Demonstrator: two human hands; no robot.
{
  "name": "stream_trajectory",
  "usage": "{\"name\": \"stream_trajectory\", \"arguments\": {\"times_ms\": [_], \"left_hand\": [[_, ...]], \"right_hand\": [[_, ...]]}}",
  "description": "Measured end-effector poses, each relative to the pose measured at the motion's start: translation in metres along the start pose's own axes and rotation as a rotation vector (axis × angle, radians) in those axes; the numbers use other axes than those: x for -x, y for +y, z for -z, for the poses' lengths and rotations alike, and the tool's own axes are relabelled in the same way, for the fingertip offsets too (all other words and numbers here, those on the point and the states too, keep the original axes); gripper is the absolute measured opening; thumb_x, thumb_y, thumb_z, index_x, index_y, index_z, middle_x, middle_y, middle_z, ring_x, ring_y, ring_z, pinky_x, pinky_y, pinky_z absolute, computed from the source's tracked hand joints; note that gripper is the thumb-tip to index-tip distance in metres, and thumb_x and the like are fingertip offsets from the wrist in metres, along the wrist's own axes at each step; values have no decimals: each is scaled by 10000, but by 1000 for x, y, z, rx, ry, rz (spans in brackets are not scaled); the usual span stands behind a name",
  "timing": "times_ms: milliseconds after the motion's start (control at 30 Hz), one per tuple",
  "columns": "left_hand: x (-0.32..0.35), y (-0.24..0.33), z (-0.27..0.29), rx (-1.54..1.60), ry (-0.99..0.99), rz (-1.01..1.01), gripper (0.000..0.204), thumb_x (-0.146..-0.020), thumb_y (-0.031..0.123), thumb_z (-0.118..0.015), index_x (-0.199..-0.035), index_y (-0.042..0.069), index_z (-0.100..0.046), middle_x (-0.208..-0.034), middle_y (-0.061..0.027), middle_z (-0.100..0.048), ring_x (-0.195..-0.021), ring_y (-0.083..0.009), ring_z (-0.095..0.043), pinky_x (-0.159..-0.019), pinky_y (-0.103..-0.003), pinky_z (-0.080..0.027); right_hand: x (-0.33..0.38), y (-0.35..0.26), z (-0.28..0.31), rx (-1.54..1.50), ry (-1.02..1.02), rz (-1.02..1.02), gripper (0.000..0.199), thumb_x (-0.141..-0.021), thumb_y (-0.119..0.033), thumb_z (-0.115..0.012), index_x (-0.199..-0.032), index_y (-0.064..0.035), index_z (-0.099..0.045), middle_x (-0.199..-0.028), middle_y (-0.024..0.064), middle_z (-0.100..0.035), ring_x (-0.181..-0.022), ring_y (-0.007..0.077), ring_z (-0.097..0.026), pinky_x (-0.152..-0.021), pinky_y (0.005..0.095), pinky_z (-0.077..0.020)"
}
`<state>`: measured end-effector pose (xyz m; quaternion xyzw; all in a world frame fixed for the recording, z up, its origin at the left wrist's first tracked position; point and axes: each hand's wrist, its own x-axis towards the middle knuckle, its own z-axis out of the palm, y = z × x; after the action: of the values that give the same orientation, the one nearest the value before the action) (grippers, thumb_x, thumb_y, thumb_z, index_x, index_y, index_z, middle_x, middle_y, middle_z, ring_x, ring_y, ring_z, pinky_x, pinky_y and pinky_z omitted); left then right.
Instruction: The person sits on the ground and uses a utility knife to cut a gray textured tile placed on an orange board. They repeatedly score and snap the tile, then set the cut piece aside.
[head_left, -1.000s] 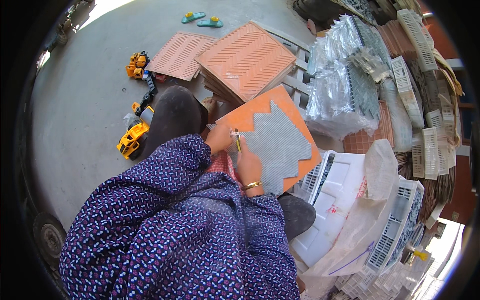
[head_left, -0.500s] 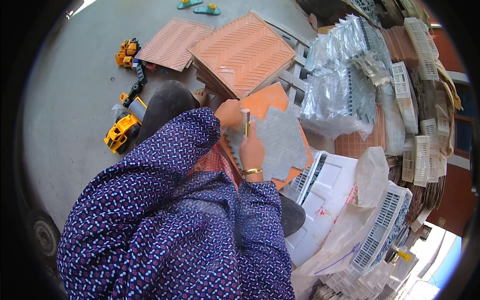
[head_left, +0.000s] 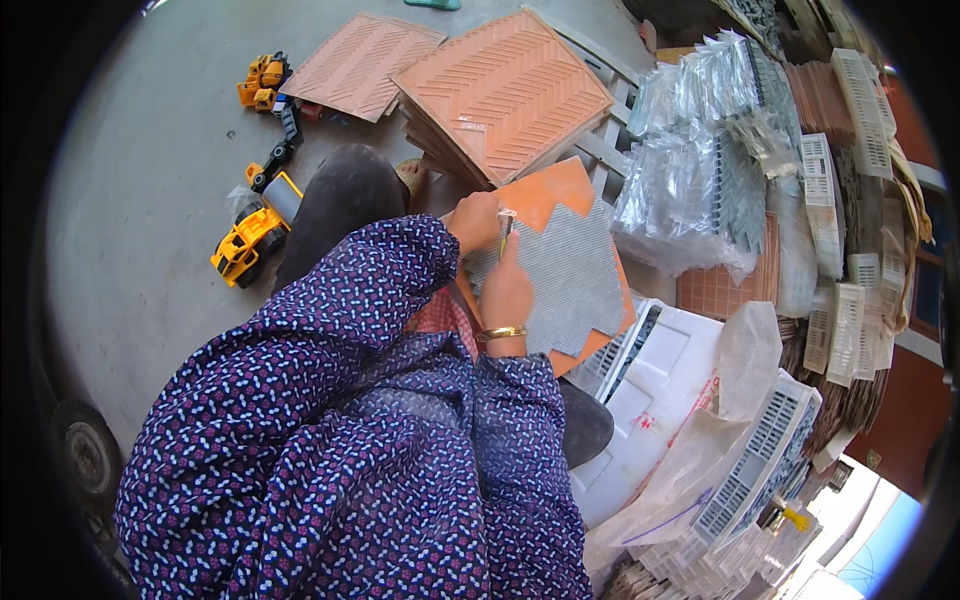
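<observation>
A grey, ribbed sheet with stepped edges (head_left: pixel 572 285), like a mosaic tile sheet seen from its back, lies on an orange board (head_left: pixel 548 188) over my lap. My right hand (head_left: pixel 507 298) grips a slim utility knife (head_left: pixel 505 240), its index finger stretched along the handle. The knife points away from me, toward the sheet's far left edge. My left hand (head_left: pixel 474 222) is closed at that same edge, beside the knife tip. A small pale bit shows by its fingertips; what the fingers pinch is hidden.
Ahead stands a stack of orange herringbone-patterned panels (head_left: pixel 505 95). Yellow toy trucks (head_left: pixel 250 245) sit on the floor to the left. At right are plastic-wrapped tile sheets (head_left: pixel 690 180), a white crate (head_left: pixel 655 385) and piled white plastic trays (head_left: pixel 820 200).
The whole view has shifted slightly. The knife now leans a little more, its tip closer to my left fingertips, where a pale bit shows. Both hands stay at the sheet's left edge.
</observation>
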<state>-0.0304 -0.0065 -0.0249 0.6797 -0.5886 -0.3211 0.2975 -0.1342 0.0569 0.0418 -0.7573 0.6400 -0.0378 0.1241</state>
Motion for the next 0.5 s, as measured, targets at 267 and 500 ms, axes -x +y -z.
{"name": "stream_trajectory", "arguments": {"times_ms": [267,500], "left_hand": [[0,0,2,36,-17,55,208,-711,193,-627,-775,-4,-636,-761,-221,-602,-729,-380,-588,-670,-439,-470],[-1,0,1,38,20,39,211,-719,196,-622,-776,-7,-636,-740,-219,-600,-719,-377,-589,-658,-436,-470]], "right_hand": [[14,-9,5,4,-14,-33,586,-784,-127,-519,-1317,-10,-307,-599,171,-574,-510,327,-563,-435,415,-417],[27,-7,0,-34,-32,-51,587,-790,-151,-522,-1316,-7,-305,-594,189,-563,-504,339,-547,-434,422,-406]]}}
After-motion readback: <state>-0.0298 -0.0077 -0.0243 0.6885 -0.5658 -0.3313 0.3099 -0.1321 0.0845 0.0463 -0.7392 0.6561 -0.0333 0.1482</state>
